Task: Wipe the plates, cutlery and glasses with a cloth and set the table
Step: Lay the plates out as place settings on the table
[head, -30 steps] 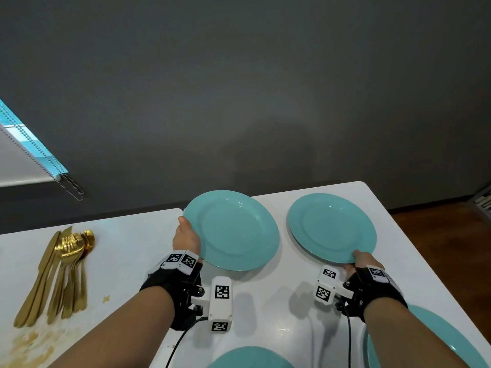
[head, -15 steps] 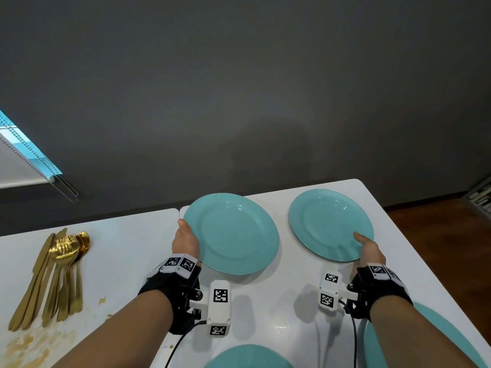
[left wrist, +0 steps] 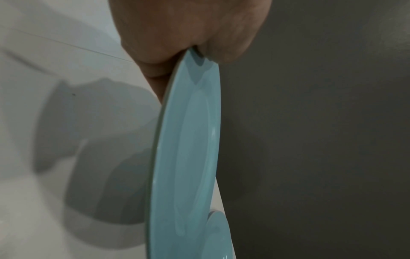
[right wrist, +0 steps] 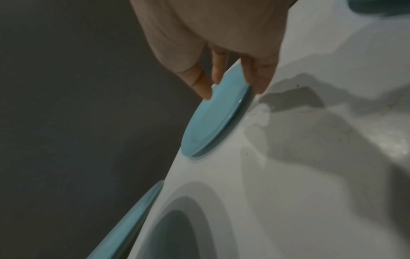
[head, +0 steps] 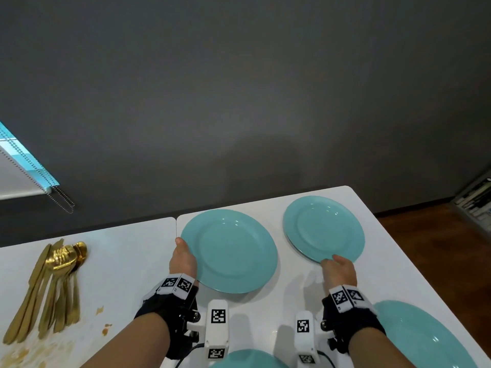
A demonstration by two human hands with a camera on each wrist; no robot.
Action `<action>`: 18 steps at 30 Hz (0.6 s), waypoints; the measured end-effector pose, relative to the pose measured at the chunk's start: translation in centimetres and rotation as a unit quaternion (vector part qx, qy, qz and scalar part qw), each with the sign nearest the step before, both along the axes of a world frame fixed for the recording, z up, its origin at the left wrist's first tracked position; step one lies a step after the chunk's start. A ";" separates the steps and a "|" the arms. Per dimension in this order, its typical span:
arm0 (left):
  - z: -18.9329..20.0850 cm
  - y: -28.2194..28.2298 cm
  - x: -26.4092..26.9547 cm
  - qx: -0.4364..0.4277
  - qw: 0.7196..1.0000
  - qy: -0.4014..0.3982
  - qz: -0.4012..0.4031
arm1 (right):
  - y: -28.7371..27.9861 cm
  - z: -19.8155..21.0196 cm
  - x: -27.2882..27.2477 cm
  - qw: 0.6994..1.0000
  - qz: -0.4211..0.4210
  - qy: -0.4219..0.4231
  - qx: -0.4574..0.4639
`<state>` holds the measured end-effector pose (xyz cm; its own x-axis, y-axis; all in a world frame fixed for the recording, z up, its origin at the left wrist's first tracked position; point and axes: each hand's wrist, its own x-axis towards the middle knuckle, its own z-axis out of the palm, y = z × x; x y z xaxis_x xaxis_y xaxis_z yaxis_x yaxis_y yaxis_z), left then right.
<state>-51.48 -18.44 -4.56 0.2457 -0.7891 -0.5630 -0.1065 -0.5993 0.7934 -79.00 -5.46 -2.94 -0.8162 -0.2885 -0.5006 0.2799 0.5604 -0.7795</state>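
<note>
Two teal plates are at the far end of the white table (head: 385, 274). My left hand (head: 183, 258) grips the left plate (head: 231, 251) by its left rim, thumb on top and fingers beneath, and holds it a little above the tabletop; the left wrist view shows this plate (left wrist: 188, 157) edge-on. The right plate (head: 324, 229) lies near the far right corner. My right hand (head: 337, 269) is at its near rim. In the right wrist view the rim of that plate (right wrist: 215, 119) sits between the thumb and the nearly straight fingers (right wrist: 259, 78).
A bundle of gold cutlery (head: 53, 288) lies at the left, with brown stains (head: 26, 354) on the table near it. Two more teal plates sit at the near edge, one (head: 247, 359) in the middle and one (head: 425, 338) at the right. Wooden floor (head: 438, 261) lies beyond the right edge.
The right plate has moved away from me toward the far right corner, with my right hand following its near rim. The left plate and left hand have hardly moved.
</note>
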 end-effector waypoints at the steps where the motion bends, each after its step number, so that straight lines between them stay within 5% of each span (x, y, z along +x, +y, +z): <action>1: 0.2 0.4 0.2 -0.003 1.000 -0.001 -0.002 | 0.0 0.2 0.6 1.000 0.011 0.006 0.001; 10: 3.4 3.2 2.3 -0.012 0.999 0.037 -0.036 | 1.7 4.3 9.1 0.981 0.126 -0.149 -0.020; 18: 4.7 7.3 7.4 0.005 0.996 0.081 -0.031 | 4.7 5.8 16.4 0.962 0.108 -0.233 -0.086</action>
<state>-44.08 -11.14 0.16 0.1021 -0.7944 -0.5988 -0.0149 -0.6031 0.7975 -62.62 -0.81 2.91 -0.4251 -0.5383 -0.7277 0.5132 0.5189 -0.6836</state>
